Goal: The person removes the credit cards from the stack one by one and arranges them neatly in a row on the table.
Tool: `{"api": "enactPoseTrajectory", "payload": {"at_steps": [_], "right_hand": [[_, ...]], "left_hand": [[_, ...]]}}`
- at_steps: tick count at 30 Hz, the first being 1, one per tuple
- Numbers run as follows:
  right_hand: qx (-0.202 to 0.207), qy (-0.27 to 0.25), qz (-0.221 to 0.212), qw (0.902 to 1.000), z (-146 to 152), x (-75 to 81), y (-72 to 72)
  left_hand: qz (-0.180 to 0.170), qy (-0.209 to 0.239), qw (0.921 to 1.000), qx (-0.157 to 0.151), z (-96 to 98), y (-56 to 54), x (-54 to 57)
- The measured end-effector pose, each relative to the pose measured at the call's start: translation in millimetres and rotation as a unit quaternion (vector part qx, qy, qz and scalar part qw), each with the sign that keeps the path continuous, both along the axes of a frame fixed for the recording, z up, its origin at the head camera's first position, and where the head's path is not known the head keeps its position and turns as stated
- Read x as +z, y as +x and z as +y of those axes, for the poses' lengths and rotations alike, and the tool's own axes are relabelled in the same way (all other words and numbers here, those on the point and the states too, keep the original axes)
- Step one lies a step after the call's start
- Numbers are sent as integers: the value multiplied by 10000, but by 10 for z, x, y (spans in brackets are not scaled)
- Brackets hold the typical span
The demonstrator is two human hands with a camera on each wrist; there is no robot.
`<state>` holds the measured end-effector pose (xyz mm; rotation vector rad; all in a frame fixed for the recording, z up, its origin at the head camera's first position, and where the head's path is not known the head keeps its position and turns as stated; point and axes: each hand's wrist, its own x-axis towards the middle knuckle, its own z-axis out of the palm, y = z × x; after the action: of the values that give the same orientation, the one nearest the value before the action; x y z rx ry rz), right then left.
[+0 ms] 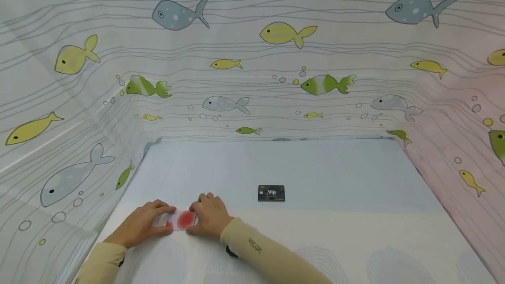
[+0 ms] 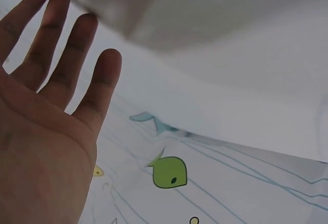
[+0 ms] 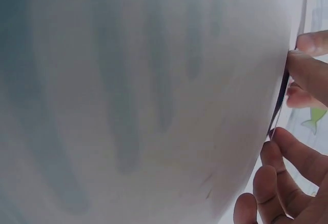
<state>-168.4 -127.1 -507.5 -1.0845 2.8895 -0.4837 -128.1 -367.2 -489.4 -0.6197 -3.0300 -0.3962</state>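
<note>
Between the two hands is a small pale pink card with red round spots, low on the left of the table in the head view. My left hand grips its left end, thumb at the near edge and fingertips at the far edge. The right hand pinches the right end the same way. In the left wrist view the left hand shows its palm, with the fingertips at the top. The right wrist view catches the right hand's fingers at a thin dark edge. A black Vip card lies flat, to the right of the hands.
The white and pale blue table top stretches out ahead and to the right. A fish-printed sheet rises behind it and along both sides. Beige sleeves cover the forearms.
</note>
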Motion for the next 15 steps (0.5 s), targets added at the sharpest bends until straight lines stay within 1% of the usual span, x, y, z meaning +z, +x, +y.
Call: {"api": "enactPoseTrajectory", "payload": {"at_steps": [5,7,11,15], "right_hand": [[7,56,41,10000,3,-7,2],[5,53,60,10000,0,-13,-1],[1,53,61,10000,-1,-23,-3],[4,46,26,10000,2,-28,-7]], "left_hand": [[261,36,9995,-152,3,10,-20],[311,41,9993,-183,4,9,-21],[322,50,9993,-208,6,5,-15],[261,36,9994,-225,17,2,-6]]}}
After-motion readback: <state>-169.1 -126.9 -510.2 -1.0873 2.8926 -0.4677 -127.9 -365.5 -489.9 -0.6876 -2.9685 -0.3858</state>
